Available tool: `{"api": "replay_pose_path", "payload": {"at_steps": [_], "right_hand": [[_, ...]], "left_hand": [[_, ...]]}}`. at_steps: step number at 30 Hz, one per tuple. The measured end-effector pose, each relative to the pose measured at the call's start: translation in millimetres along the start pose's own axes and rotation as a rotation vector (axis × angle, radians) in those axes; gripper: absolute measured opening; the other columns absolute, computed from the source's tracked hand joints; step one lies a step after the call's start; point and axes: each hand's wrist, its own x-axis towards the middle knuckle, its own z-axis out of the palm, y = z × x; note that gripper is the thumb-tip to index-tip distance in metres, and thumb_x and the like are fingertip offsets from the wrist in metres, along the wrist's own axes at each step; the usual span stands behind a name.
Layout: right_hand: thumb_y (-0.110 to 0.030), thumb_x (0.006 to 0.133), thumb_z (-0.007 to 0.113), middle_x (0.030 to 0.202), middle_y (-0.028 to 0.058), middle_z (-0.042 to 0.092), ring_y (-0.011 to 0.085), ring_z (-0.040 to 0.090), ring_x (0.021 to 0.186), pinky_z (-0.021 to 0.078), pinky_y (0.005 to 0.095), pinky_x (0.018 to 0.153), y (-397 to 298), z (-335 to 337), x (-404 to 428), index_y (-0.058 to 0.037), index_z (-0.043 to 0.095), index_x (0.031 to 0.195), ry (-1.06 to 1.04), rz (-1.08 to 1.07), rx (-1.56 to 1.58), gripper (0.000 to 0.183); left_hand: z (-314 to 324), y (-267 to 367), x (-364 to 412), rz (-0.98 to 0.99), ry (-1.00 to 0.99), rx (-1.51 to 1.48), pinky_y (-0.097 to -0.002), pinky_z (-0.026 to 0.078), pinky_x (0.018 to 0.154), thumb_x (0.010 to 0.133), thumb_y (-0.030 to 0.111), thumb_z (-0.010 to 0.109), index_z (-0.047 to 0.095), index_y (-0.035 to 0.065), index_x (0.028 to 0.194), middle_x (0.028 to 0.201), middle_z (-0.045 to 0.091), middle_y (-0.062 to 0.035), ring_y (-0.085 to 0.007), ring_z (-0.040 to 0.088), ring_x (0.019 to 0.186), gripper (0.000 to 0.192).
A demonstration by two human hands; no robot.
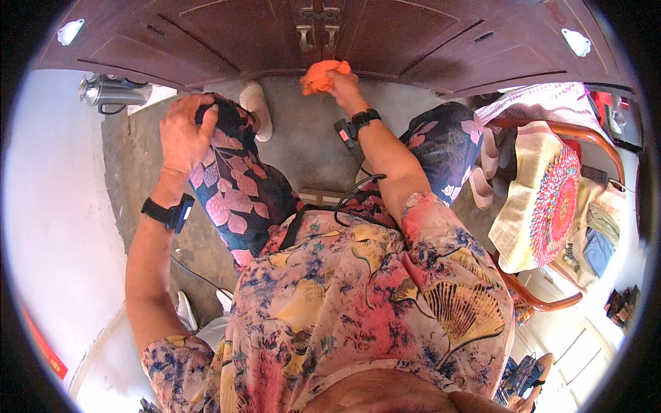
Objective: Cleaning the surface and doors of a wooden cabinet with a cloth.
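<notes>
My right hand (345, 92) grips a bunched orange cloth (323, 76) in front of the lower edge of a dark reddish-brown wooden cabinet (268, 41). Whether the cloth touches the cabinet, I cannot tell. Two metal handles (305, 38) sit at the middle of the cabinet doors, just beyond the cloth. My left hand (187, 131) rests on my left knee, over dark trousers with a pink leaf pattern (232, 193), and holds nothing. Each wrist wears a black strap with a small device (178, 212).
A metal jug or flask (108, 94) stands at the far left by the white wall (57, 180). To my right is a wooden armchair (547, 304) with a woven seat cover (526, 206) and folded clothes (601, 242). Pale slippers (481, 188) lie beside it. Behind me at left, another person's shoe (186, 310) shows.
</notes>
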Motion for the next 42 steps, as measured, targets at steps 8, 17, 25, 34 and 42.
{"api": "replay_pose_path", "payload": {"at_steps": [8, 17, 25, 34, 42], "right_hand": [[-0.01, 0.093, 0.067, 0.111, 0.0078, 0.068, 0.0207, 0.069, 0.094, 0.0592, 0.0355, 0.074, -56, 30, -64, -0.0036, 0.064, 0.115, -0.249, -0.23, 0.098, 0.022], [-0.012, 0.091, 0.068, 0.106, 0.0056, 0.07, 0.016, 0.067, 0.094, 0.0547, 0.0298, 0.081, -77, 43, -143, 0.0007, 0.067, 0.113, -0.527, -0.547, -0.171, 0.026], [-0.036, 0.101, 0.055, 0.12, 0.0071, 0.066, 0.0163, 0.066, 0.105, 0.059, 0.0343, 0.085, -149, 50, -236, -0.0049, 0.058, 0.134, -0.759, -0.373, -0.263, 0.045], [-0.036, 0.099, 0.06, 0.118, 0.0052, 0.071, 0.0146, 0.066, 0.1, 0.0509, 0.029, 0.088, -207, -8, -184, -0.0075, 0.058, 0.138, -0.606, -0.555, -0.998, 0.048], [-0.03, 0.097, 0.063, 0.109, 0.0087, 0.07, 0.0153, 0.067, 0.095, 0.0516, 0.0297, 0.088, -240, -29, -170, 0.0012, 0.058, 0.135, -0.325, -0.746, -1.012, 0.049]], "left_hand": [[13, -12, -4, -0.014, 0.039, 0.03, -0.0428, 0.051, 0.088, 0.089, 0.026, 0.063, 0.071, 0.0087, 0.1, 0.101, 0.071, -0.0111, -0.0346, 0.066, 0.1, 0.022], [25, -11, -5, -0.131, 0.127, 0.045, -0.0423, 0.049, 0.092, 0.084, 0.029, 0.067, 0.073, 0.0137, 0.105, 0.111, 0.07, -0.0087, -0.0307, 0.064, 0.108, 0.027], [52, 89, 38, -0.083, -0.085, -1.157, -0.0327, 0.051, 0.094, 0.091, 0.016, 0.07, 0.05, 0.0039, 0.138, 0.124, 0.064, -0.0088, -0.016, 0.062, 0.109, 0.052], [62, 80, 57, -0.275, 0.196, -1.3, -0.0333, 0.062, 0.072, 0.087, 0.001, 0.066, 0.051, -0.0005, 0.127, 0.116, 0.065, -0.0118, -0.0207, 0.071, 0.089, 0.042], [53, 84, 157, -0.081, 0.53, -0.326, -0.042, 0.058, 0.07, 0.078, 0.035, 0.081, 0.059, 0.0069, 0.115, 0.086, 0.073, -0.0181, -0.0335, 0.072, 0.078, 0.051]]}}
